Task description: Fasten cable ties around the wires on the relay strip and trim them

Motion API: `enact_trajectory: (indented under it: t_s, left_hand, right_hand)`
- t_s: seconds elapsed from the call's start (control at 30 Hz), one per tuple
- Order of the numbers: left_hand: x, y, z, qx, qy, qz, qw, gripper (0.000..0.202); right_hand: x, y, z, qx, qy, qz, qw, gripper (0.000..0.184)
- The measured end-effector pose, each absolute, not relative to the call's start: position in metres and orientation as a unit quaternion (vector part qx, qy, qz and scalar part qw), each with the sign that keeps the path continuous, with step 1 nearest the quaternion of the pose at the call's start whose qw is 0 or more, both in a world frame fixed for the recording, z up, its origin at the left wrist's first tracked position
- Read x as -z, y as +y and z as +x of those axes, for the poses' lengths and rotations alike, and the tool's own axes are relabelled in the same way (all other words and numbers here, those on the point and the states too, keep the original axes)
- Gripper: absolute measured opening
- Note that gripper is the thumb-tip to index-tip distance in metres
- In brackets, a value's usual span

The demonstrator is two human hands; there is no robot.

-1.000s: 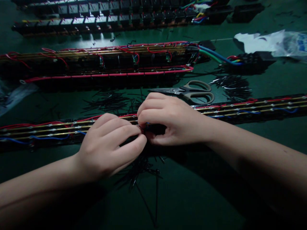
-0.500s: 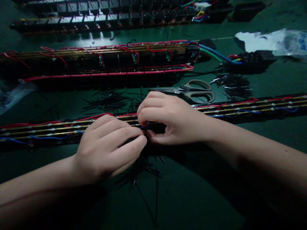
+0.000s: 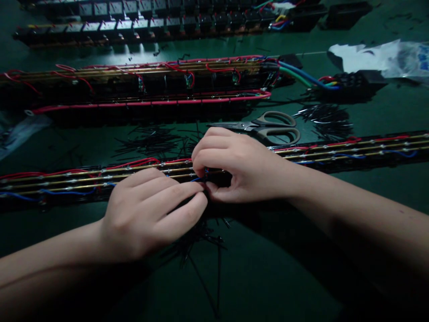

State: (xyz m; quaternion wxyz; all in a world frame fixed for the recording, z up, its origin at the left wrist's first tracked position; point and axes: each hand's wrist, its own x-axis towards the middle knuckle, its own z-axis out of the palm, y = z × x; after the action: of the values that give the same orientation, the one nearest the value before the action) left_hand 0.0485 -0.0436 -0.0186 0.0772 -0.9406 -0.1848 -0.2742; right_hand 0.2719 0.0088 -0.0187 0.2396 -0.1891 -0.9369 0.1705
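A long dark strip assembly (image 3: 378, 149) crosses the table, with parallel brass rods and red and blue wires along it. Over its middle, my left hand (image 3: 152, 212) is closed, thumb and forefinger pinched at its near edge. My right hand (image 3: 243, 163) is curled from the other side, its thumb and fingertips meeting the left fingertips beside a blue wire (image 3: 197, 179). Between the fingertips is a small dark piece that looks like a black cable tie; most of it is hidden. Loose black cable ties (image 3: 194, 239) lie just below the hands.
Scissors (image 3: 278, 135) lie just beyond my right hand. More black cable ties sit in piles, one pile (image 3: 326, 120) right of the scissors. Farther back are a wired assembly (image 3: 150, 103) with a red cable, rows of black modules (image 3: 140, 27) and a plastic bag (image 3: 395, 60).
My left hand has dipped slightly, its knuckles lower and fingertips a little further right. More of the blue wire shows between the hands. My right hand has barely moved.
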Motion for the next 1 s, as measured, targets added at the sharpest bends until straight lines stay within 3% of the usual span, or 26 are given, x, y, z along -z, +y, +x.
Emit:
enact_trajectory:
  t_s: [0.53, 1.0]
  left_hand:
    - [0.0214, -0.0425, 0.0453, 0.261, -0.139, -0.952, 0.080, 0.018]
    - [0.0232, -0.0452, 0.0438, 0.244, -0.127, -0.958, 0.086, 0.017]
  right_hand:
    - [0.0195, 0.0088, 0.2715, -0.141, -0.945, -0.185, 0.229, 0.013]
    - [0.0212, 0.0073, 0.2713, -0.046, -0.956, -0.194, 0.217, 0.014]
